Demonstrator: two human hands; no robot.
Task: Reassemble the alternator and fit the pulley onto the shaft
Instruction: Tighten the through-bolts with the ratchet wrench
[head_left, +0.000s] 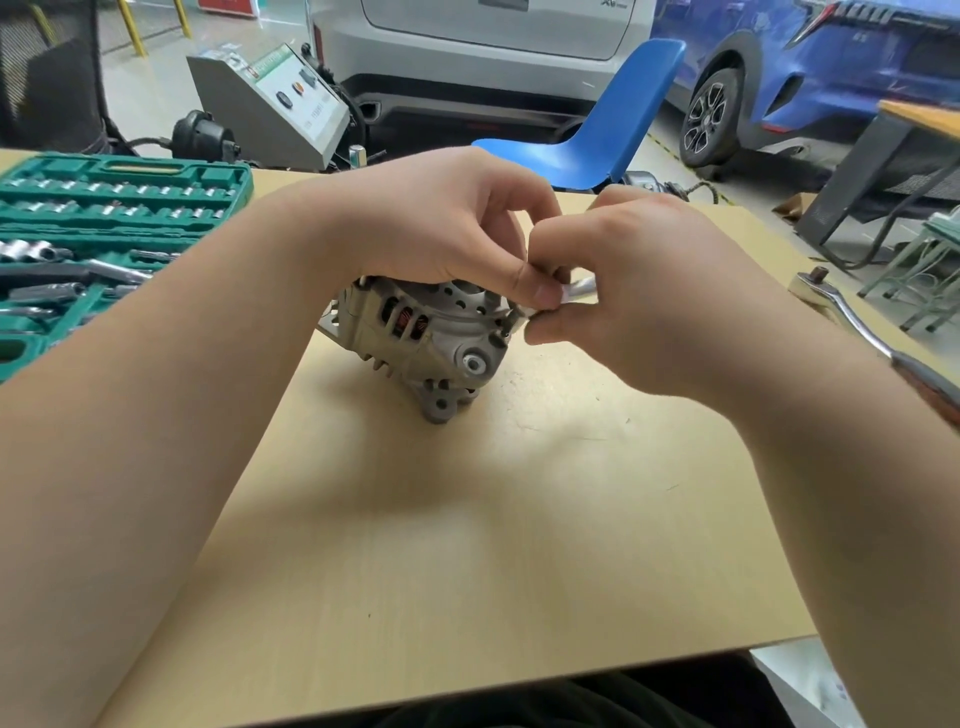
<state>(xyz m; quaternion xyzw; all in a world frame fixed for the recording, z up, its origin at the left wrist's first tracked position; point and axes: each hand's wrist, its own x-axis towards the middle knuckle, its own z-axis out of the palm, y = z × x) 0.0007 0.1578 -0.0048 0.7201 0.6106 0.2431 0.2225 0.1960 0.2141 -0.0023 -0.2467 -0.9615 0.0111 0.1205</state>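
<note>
While the left hand (441, 228) arches over the top of the alternator (421, 338), its fingers curl downward and its thumb presses against a small shiny metal piece (579, 291) at the housing's upper right edge. Meeting it from the other side, the right hand (639, 291) has its fingers curled in, pinching that same metal piece, so the fingertips of both hands touch around it; what the piece is exactly cannot be told, since the fingers cover most of it. Just below the fingertips, the grey alternator stands on the pale wooden table (467, 519), with copper windings showing through its vent slots and a round boss facing the camera under the right hand's fingers. Whether the pulley is on the shaft cannot be seen, as the left palm hides that part. Well apart from the left fingers, on the far left side, lies an open green socket set (104, 218). Beyond the right wrist, near the table's right edge, rests a ratchet wrench (852, 317). Past the fingers, behind the table, stands a blue chair (613, 130).
</note>
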